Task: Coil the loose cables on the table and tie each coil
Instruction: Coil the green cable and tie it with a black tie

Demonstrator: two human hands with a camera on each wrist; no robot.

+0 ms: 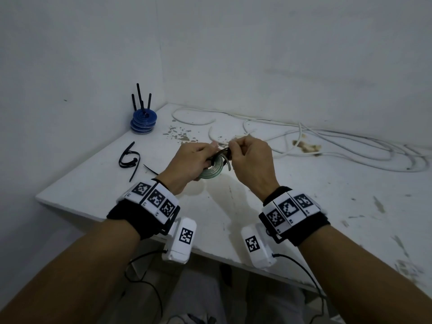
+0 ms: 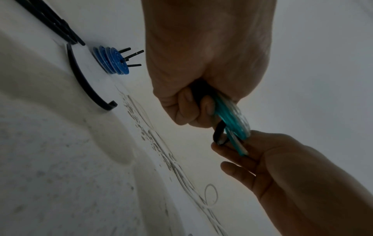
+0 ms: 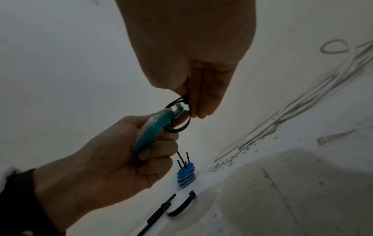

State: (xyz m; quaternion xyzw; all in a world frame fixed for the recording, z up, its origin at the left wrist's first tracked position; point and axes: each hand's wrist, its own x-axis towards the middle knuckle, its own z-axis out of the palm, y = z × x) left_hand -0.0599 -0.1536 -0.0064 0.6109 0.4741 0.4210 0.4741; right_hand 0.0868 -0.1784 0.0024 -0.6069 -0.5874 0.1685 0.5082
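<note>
1 green coil (image 1: 211,170), 1 stack of blue coils (image 1: 143,123), 1 looped black tie (image 3: 178,115), 2 hands; loose ties and white cables uncounted.

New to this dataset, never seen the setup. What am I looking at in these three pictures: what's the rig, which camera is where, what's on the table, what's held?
No robot: a person works bare-handed, wearing marker bands and a small camera on each wrist.

The head view looks down from the person's head. The other two look along each hand from the wrist.

The left hand grips a teal cable coil. The right hand pinches a black zip tie looped loosely round that coil.

On the white table lie a stack of blue coils with tie tails sticking up, spare black ties, and loose white cable.
</note>
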